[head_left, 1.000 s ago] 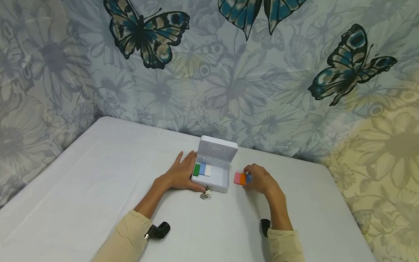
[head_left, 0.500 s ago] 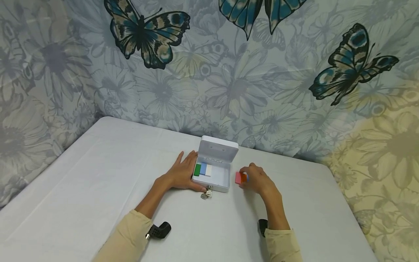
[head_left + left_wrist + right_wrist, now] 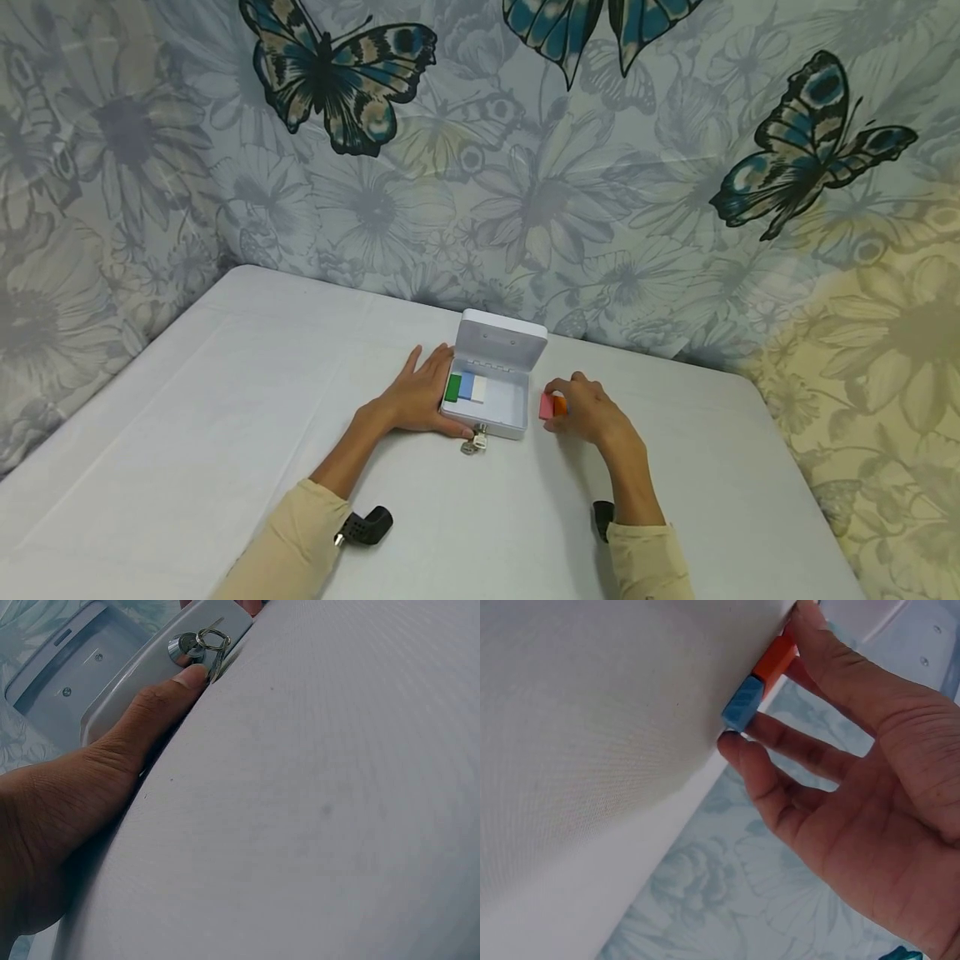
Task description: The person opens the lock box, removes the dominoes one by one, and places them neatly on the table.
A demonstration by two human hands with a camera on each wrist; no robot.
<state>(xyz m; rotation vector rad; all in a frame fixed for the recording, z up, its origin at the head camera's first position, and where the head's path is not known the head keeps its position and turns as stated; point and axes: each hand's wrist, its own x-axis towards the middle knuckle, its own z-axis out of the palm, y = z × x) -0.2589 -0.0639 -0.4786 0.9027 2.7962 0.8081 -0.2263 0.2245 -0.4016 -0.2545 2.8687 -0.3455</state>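
A small white cash box [image 3: 504, 407] stands on the table with its lid [image 3: 498, 346] raised. Inside, at the left, lie a green block [image 3: 453, 388], a light blue block [image 3: 467, 386] and a white block [image 3: 478, 390] side by side. My left hand [image 3: 415, 402] rests along the box's left side, fingers straight, thumb at the front by the lock [image 3: 182, 649]. Right of the box, thumb and index finger of my right hand [image 3: 594, 411] pinch a pink block [image 3: 546, 406]. An orange block [image 3: 560, 405] and a blue block [image 3: 742, 703] stand in line behind it, partly under the hand.
Keys on a ring [image 3: 471, 447] hang from the lock at the box's front. The white-covered table [image 3: 247, 400] runs back to a wall [image 3: 525, 183] with flower and butterfly print. Black wrist camera mounts [image 3: 367, 527] sit at both sleeves.
My right hand has shifted left along the row of blocks, from the blue end to the pink one. The row has shifted only slightly in view. My left hand stays by the box.
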